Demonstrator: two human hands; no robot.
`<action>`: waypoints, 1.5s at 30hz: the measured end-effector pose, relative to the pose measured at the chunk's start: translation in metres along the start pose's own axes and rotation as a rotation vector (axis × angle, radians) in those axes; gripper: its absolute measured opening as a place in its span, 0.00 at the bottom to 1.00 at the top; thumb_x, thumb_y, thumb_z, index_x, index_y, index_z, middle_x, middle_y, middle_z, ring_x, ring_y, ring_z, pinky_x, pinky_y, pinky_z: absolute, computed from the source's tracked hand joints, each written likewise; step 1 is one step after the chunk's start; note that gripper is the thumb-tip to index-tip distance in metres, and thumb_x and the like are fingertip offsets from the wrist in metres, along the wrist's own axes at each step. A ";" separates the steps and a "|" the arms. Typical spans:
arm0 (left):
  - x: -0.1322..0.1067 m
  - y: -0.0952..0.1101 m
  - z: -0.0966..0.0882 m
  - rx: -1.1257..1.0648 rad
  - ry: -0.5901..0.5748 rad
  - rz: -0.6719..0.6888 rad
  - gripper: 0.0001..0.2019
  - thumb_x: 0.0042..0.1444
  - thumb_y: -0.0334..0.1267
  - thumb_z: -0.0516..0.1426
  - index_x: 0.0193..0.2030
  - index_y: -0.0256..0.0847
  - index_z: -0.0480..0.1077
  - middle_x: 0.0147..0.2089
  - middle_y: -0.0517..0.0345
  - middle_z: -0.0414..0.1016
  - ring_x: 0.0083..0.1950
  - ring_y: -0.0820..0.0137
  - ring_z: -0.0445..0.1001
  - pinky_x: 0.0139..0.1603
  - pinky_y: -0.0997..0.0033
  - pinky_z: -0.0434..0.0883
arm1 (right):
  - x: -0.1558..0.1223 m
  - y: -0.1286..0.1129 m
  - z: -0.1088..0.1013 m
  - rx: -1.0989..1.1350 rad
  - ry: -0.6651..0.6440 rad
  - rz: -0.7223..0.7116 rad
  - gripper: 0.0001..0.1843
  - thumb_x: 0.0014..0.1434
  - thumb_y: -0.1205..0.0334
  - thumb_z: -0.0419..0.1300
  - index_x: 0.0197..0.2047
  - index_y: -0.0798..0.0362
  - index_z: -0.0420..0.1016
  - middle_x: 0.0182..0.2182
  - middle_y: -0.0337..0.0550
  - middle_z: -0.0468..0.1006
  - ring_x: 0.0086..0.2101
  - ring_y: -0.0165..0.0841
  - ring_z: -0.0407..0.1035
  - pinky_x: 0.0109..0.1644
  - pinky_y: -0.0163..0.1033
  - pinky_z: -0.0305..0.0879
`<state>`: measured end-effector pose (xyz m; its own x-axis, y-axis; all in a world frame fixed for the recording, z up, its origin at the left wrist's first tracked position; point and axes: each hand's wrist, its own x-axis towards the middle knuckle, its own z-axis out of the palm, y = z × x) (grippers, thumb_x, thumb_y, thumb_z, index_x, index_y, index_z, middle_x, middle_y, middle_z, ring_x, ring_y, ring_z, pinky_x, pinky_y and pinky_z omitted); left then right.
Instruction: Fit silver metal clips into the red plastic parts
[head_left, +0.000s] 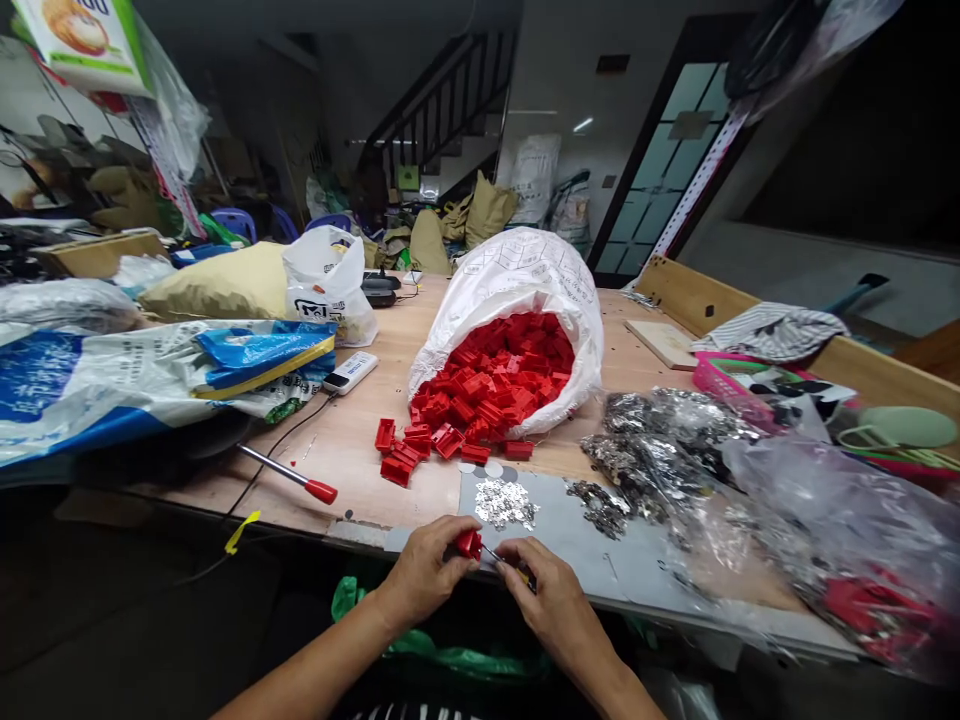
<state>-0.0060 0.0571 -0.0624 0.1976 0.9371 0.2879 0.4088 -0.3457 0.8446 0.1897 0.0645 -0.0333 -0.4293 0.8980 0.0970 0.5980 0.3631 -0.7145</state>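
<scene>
My left hand (424,572) grips a small red plastic housing (469,544) near the table's front edge. My right hand (553,592) is closed around a screwdriver (492,553) with a thin metal shaft. The shaft points left at the housing; whether its tip is inside cannot be made out. Most of the handle is hidden by my fingers. Just beyond my hands, shiny flat metal pieces (505,503) lie heaped on a grey mat (551,500). Farther back, a white woven sack (525,262) lies on its side, spilling red housings (502,385) onto the table.
Darker metal pieces (600,508) and clear bags of metal parts (660,440) lie to the right, near a pink basket (731,388). On the left are a red-handled metal rod (289,474), a white power strip (351,373) with its cable, and blue-white packaging (150,380).
</scene>
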 end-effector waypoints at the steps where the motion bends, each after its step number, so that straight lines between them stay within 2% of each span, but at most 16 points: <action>1: 0.000 -0.001 0.001 -0.005 -0.004 0.006 0.20 0.50 0.27 0.61 0.51 0.42 0.70 0.47 0.54 0.77 0.48 0.67 0.74 0.52 0.67 0.70 | 0.000 0.000 -0.001 -0.010 0.000 -0.008 0.09 0.62 0.62 0.51 0.40 0.50 0.72 0.36 0.42 0.75 0.36 0.34 0.70 0.41 0.37 0.65; 7: 0.003 -0.001 0.000 -0.015 -0.030 0.027 0.20 0.49 0.27 0.61 0.51 0.42 0.70 0.45 0.55 0.78 0.47 0.67 0.75 0.50 0.68 0.71 | 0.000 0.002 -0.003 -0.037 -0.018 -0.005 0.10 0.61 0.64 0.52 0.41 0.50 0.74 0.36 0.43 0.75 0.37 0.34 0.71 0.42 0.37 0.66; 13: 0.001 -0.005 -0.003 -0.025 -0.053 0.017 0.20 0.52 0.30 0.59 0.52 0.44 0.69 0.49 0.55 0.77 0.50 0.65 0.74 0.53 0.61 0.71 | -0.004 0.002 -0.002 -0.057 -0.010 0.015 0.11 0.62 0.64 0.53 0.42 0.50 0.75 0.36 0.43 0.76 0.37 0.34 0.71 0.43 0.38 0.65; 19: 0.000 -0.007 -0.003 0.016 -0.050 0.040 0.20 0.52 0.30 0.59 0.53 0.44 0.69 0.48 0.54 0.77 0.51 0.65 0.74 0.53 0.60 0.71 | -0.004 0.001 -0.003 -0.074 -0.014 0.022 0.10 0.61 0.65 0.55 0.42 0.49 0.76 0.35 0.42 0.76 0.35 0.33 0.71 0.41 0.37 0.66; 24: 0.000 -0.009 -0.001 0.072 -0.026 0.071 0.20 0.52 0.30 0.60 0.53 0.44 0.70 0.46 0.56 0.79 0.51 0.65 0.75 0.62 0.53 0.64 | -0.004 0.003 0.001 -0.108 -0.035 -0.010 0.10 0.61 0.66 0.55 0.42 0.50 0.75 0.36 0.42 0.75 0.37 0.33 0.71 0.42 0.36 0.65; 27: -0.001 -0.010 -0.001 0.082 -0.023 0.083 0.21 0.52 0.30 0.61 0.53 0.44 0.69 0.47 0.57 0.79 0.51 0.65 0.75 0.63 0.52 0.62 | -0.004 0.004 0.003 -0.135 -0.039 -0.017 0.09 0.61 0.67 0.55 0.41 0.50 0.75 0.36 0.42 0.75 0.37 0.33 0.70 0.43 0.36 0.66; 35: -0.002 -0.009 0.003 0.136 0.027 0.105 0.19 0.53 0.32 0.60 0.53 0.45 0.70 0.48 0.55 0.79 0.51 0.63 0.76 0.59 0.54 0.68 | -0.007 -0.005 0.009 -0.243 -0.025 -0.030 0.10 0.62 0.70 0.52 0.41 0.50 0.72 0.37 0.44 0.74 0.37 0.34 0.71 0.41 0.36 0.66; 41: -0.004 -0.007 0.009 0.113 0.079 0.093 0.17 0.54 0.30 0.58 0.51 0.44 0.71 0.46 0.54 0.79 0.47 0.65 0.77 0.49 0.62 0.75 | -0.009 -0.022 0.027 -0.452 -0.013 0.036 0.12 0.61 0.73 0.49 0.39 0.52 0.72 0.35 0.47 0.73 0.32 0.35 0.70 0.34 0.37 0.64; 45: -0.003 -0.009 0.008 0.096 0.068 0.073 0.17 0.53 0.31 0.59 0.50 0.44 0.71 0.44 0.55 0.79 0.44 0.66 0.77 0.47 0.64 0.75 | -0.008 -0.021 0.026 -0.405 -0.006 0.048 0.11 0.62 0.72 0.49 0.40 0.51 0.71 0.36 0.45 0.73 0.34 0.34 0.70 0.36 0.35 0.64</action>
<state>-0.0033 0.0564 -0.0742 0.1704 0.9094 0.3794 0.4797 -0.4129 0.7742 0.1628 0.0429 -0.0371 -0.3978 0.9151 0.0657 0.8351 0.3909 -0.3871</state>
